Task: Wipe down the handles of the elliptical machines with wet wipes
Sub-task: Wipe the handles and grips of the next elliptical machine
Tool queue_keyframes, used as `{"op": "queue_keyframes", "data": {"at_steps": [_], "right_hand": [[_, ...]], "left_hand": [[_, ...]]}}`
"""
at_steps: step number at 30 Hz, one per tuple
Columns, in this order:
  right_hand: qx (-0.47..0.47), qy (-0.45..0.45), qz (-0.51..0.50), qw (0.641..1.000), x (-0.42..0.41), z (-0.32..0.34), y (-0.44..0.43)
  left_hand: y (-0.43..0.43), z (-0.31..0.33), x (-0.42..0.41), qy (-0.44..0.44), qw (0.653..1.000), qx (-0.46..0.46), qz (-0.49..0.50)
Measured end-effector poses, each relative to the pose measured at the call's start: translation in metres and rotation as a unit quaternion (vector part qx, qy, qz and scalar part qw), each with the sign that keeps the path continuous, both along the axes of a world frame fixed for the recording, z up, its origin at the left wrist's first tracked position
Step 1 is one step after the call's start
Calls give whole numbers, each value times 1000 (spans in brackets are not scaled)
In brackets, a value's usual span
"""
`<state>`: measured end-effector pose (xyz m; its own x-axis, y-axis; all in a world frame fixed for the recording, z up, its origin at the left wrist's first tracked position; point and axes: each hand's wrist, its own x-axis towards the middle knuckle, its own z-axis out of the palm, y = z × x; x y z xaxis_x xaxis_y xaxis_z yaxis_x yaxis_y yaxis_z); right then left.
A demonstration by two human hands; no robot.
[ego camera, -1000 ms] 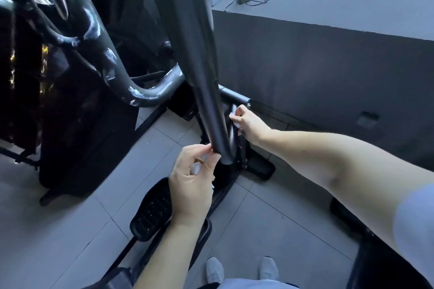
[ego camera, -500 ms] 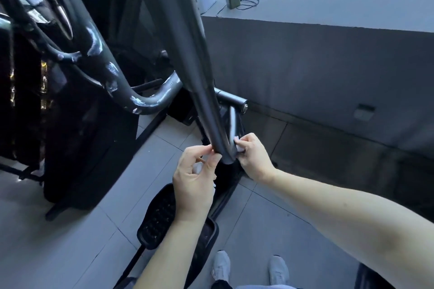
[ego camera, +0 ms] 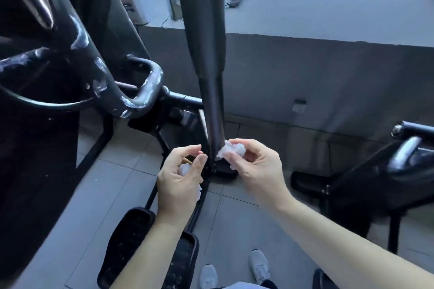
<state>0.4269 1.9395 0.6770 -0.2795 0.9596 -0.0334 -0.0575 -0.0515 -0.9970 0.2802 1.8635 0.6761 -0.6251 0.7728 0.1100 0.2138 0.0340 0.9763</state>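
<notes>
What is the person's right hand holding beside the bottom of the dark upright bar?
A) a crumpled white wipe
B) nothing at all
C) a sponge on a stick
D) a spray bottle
A: the right hand pinches a crumpled white wipe in its fingertips, close against the lower end of the dark upright bar; no bottle or stick-mounted sponge shows in that hand.

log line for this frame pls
right hand: wipe on handle bar | left hand: second wipe, off bar
</notes>
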Motion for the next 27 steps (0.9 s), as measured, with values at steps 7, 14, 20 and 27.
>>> {"op": "queue_keyframes", "data": {"at_steps": [7, 14, 20, 27], "right_hand": [[-16, -30, -95, 995, -17, 14, -37], [-21, -19, -73, 997, -24, 26, -66], [46, -56, -60, 996, -16, 43, -76], [117, -62, -88, 987, -26, 66, -70]], "left_hand": [[-19, 3, -12, -77, 982, 32, -167], [-21, 3, -22, -30, 970, 63, -234], [-23, 17, -33, -26, 975, 65, -211], [-11, 35, -35, -49, 977, 107, -176]]}}
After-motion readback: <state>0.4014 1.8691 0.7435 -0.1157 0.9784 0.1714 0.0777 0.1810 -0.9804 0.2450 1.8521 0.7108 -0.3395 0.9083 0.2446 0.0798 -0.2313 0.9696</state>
